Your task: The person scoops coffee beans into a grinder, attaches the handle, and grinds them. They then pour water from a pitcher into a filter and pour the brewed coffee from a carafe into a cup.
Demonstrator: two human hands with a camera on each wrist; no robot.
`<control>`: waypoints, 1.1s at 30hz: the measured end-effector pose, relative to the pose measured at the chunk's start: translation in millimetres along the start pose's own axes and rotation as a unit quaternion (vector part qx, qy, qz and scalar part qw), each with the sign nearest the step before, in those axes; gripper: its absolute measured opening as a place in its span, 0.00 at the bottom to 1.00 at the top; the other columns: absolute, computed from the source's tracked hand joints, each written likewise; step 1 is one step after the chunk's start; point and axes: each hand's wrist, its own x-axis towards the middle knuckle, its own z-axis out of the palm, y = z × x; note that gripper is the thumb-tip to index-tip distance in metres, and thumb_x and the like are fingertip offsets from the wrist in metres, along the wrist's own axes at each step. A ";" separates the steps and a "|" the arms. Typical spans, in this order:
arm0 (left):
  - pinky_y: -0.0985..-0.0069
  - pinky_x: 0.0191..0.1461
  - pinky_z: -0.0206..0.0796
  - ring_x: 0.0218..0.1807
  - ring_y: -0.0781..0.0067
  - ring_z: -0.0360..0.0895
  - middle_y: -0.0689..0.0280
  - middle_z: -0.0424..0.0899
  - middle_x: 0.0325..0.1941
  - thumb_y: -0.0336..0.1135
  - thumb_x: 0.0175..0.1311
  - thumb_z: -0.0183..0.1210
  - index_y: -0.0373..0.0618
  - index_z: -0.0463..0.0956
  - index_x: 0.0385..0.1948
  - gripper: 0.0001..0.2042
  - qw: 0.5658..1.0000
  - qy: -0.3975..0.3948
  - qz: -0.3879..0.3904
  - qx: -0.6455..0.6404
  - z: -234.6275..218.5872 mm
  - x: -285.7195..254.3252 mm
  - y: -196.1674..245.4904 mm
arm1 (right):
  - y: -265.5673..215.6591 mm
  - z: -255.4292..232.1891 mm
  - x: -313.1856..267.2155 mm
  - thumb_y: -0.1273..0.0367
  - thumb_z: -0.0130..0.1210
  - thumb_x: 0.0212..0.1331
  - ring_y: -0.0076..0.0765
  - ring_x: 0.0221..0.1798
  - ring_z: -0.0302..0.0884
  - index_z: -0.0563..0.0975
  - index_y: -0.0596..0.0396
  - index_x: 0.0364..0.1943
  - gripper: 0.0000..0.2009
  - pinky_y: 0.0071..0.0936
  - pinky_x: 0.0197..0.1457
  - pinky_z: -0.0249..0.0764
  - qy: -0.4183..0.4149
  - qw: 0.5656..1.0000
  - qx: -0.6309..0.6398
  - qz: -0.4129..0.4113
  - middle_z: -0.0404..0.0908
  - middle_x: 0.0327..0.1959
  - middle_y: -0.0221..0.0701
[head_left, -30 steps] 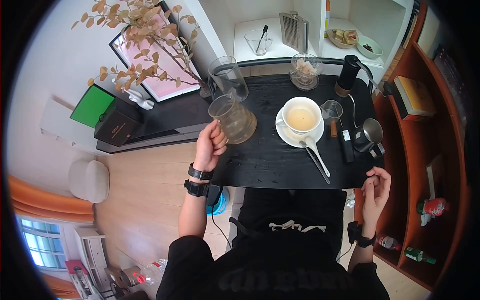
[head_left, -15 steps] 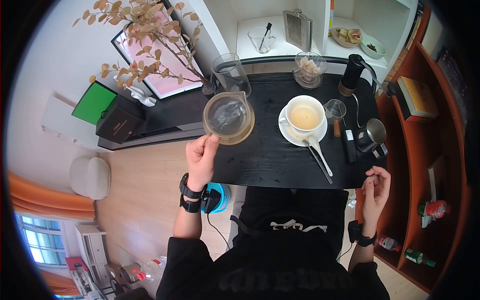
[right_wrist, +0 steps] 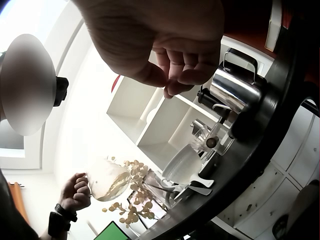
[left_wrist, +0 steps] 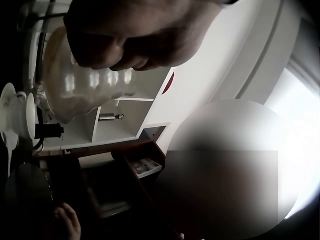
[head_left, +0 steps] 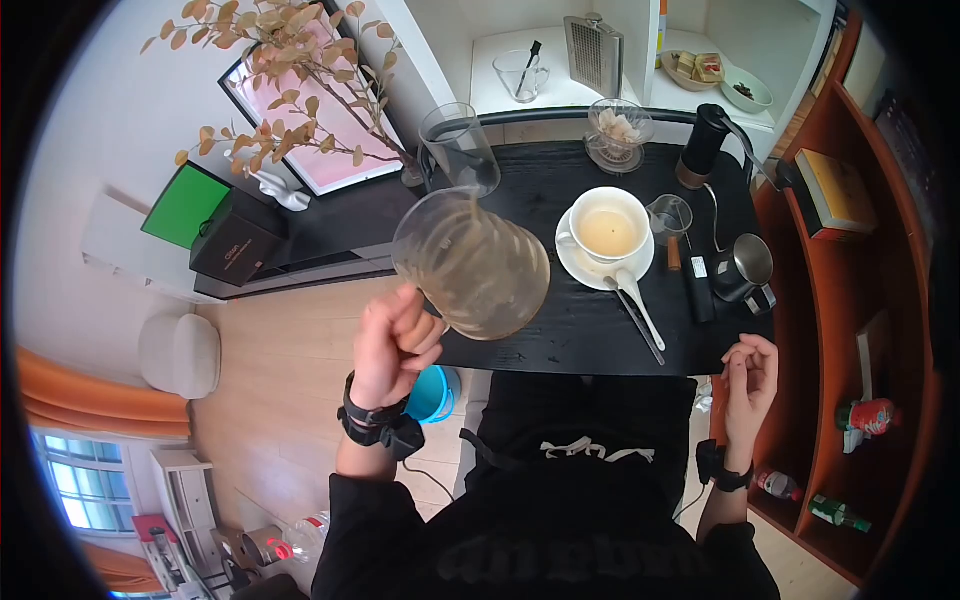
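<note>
In the head view my left hand (head_left: 395, 345) grips the handle of a glass pitcher (head_left: 480, 265), raised and tilted near the table's left edge. The left wrist view shows the curled fingers (left_wrist: 110, 52) beside the ribbed glass (left_wrist: 85, 87). My right hand (head_left: 750, 375) hangs by the table's right front corner, loosely curled and empty; the right wrist view shows the same hand (right_wrist: 170, 50) near a metal pitcher (right_wrist: 237, 87). A white cup (head_left: 608, 228) of pale liquid stands on a saucer (head_left: 580, 275) with a white spoon (head_left: 640, 312).
A glass cylinder (head_left: 462, 150) stands at the table's back left, a dripper (head_left: 618, 135) with paper at the back, a black grinder (head_left: 703, 145) at the back right. A metal pitcher (head_left: 745, 268) sits at the right edge. Below the table's left side is a blue bucket (head_left: 432, 395).
The left hand has lifted the glass pitcher off the table toward the body, tipping it first upright toward the camera, then sideways. The right hand has stayed nearly still.
</note>
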 end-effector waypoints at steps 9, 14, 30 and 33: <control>0.77 0.20 0.47 0.17 0.82 0.56 0.71 0.63 0.12 0.29 0.70 0.55 0.39 0.63 0.15 0.19 0.824 0.016 0.276 0.494 17.3 -10.9 -3.1 | 4.7 -0.3 -0.2 0.77 0.50 0.69 0.15 0.32 0.67 0.72 0.57 0.50 0.09 0.14 0.37 0.64 -0.012 1.000 -0.006 0.002 0.76 0.33 0.27; 0.79 0.19 0.43 0.15 0.81 0.50 0.75 0.56 0.11 0.36 0.75 0.50 0.45 0.58 0.14 0.23 0.971 -0.009 0.129 0.199 15.5 -14.9 -3.7 | 6.6 0.0 -0.5 0.75 0.50 0.69 0.15 0.32 0.67 0.73 0.57 0.48 0.07 0.14 0.37 0.64 -0.014 1.000 -0.011 0.010 0.76 0.33 0.26; 0.77 0.20 0.47 0.16 0.84 0.57 0.71 0.63 0.11 0.31 0.72 0.54 0.38 0.65 0.16 0.19 0.880 0.031 0.223 0.418 19.4 -15.5 -19.9 | 4.2 -4.5 1.3 0.76 0.50 0.70 0.15 0.31 0.67 0.76 0.57 0.42 0.04 0.13 0.35 0.62 -0.020 0.999 -0.030 -0.005 0.73 0.32 0.25; 0.78 0.19 0.43 0.15 0.83 0.51 0.74 0.58 0.11 0.36 0.75 0.51 0.43 0.60 0.14 0.23 0.940 0.024 0.201 0.275 7.1 -14.6 -24.8 | 2.4 -3.6 2.5 0.76 0.50 0.69 0.15 0.31 0.67 0.77 0.57 0.41 0.04 0.14 0.34 0.62 -0.023 0.999 -0.029 -0.008 0.73 0.32 0.25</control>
